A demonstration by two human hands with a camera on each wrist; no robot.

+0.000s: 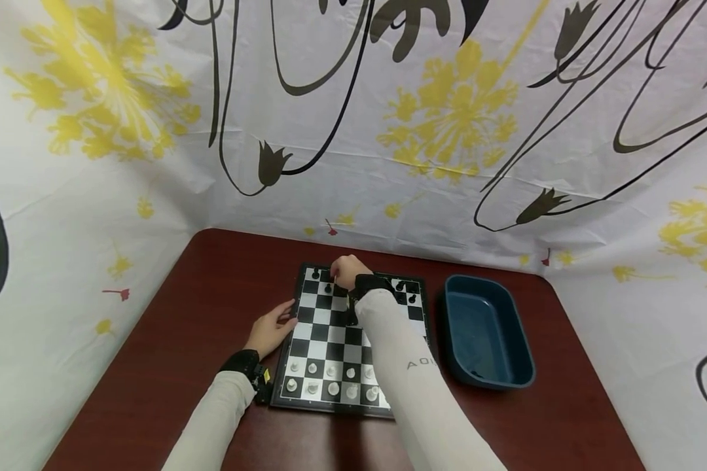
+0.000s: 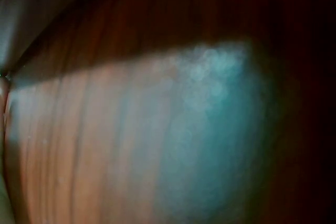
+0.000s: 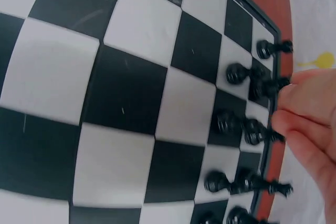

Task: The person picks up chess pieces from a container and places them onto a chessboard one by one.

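Observation:
A black-and-white chessboard [image 1: 336,333] lies on the table, with white chess pieces [image 1: 333,388] in two rows along its near side. Black chess pieces [image 3: 273,48] stand along the far side. Over that far edge, my right hand [image 1: 349,271] reaches with bent fingers. In the right wrist view, its fingertips [image 3: 286,124] pinch the top of a black chess piece [image 3: 254,131] in the back row. My left hand [image 1: 271,330] rests beside the board's left edge, fingers relaxed and touching the frame. The left wrist view is blurred and shows mostly tabletop.
To the right of the board stands a blue plastic bin [image 1: 489,333], with a small dark thing at its near end. The dark red table [image 1: 230,275] meets a white patterned cloth [image 1: 330,118] at its back and sides. My right forearm covers part of the board.

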